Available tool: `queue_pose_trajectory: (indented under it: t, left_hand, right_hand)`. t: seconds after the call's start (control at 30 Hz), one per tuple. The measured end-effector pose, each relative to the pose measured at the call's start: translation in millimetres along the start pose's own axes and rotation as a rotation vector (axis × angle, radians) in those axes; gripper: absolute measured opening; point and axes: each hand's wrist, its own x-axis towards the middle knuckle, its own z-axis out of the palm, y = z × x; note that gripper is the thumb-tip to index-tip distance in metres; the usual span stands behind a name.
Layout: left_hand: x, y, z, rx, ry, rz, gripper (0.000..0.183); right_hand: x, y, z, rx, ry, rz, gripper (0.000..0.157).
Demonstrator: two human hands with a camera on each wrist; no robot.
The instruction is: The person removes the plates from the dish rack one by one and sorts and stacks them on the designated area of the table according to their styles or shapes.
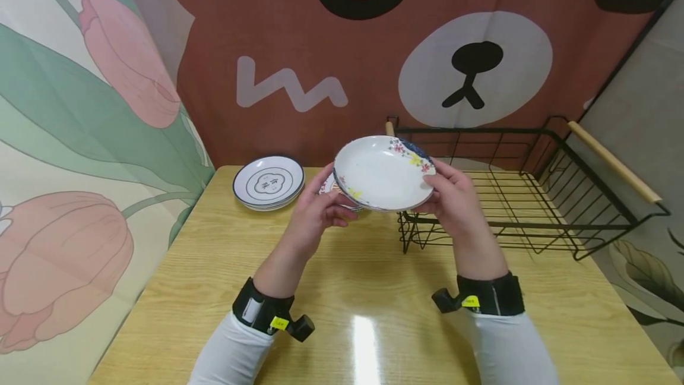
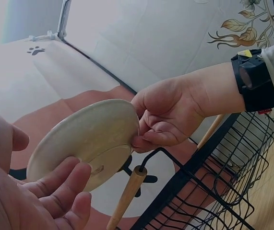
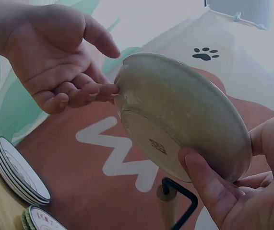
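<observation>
In the head view a white shallow dish with painted flowers and a dark blue patch on its rim is held up, tilted, above the table. My right hand pinches its right edge, thumb over the rim and fingers beneath. At the left edge, my left hand touches the dish from below with extended fingers; its thumb stands apart from the dish in the left wrist view. The pale underside, with a small dark mark on its base, shows in the right wrist view.
Stacked white plates with blue rims stand at the back left. Other patterned dishes are partly hidden behind my left hand and the dish. A black wire rack with wooden handles stands at the right on the wooden table.
</observation>
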Motion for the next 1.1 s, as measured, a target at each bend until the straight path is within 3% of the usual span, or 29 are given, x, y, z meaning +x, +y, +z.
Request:
queue_pose_trajectory:
  t: [0.2, 0.6, 0.87, 1.1]
  left_hand:
    - [-1.1, 3.1, -1.0, -0.009, -0.030, 0.063, 0.061]
    - [-0.5, 6.2, -8.8, -0.009, -0.012, 0.160, 0.070]
    - [4.6, 8.5, -23.1, -0.029, 0.021, 0.187, 0.065]
    - [7.5, 9.8, -29.3, -0.008, 0.047, 0.165, 0.060]
  right_hand:
    - [0, -2, 13.0, -0.001, -0.015, -0.017, 0.052]
    - [8, 3, 50.7, -0.070, -0.028, 0.006, 0.054]
    - [18, 11, 68.0, -0.047, -0.086, -0.013, 0.054]
    - [23, 17, 76.8, 0.012, -0.169, -0.021, 0.061]
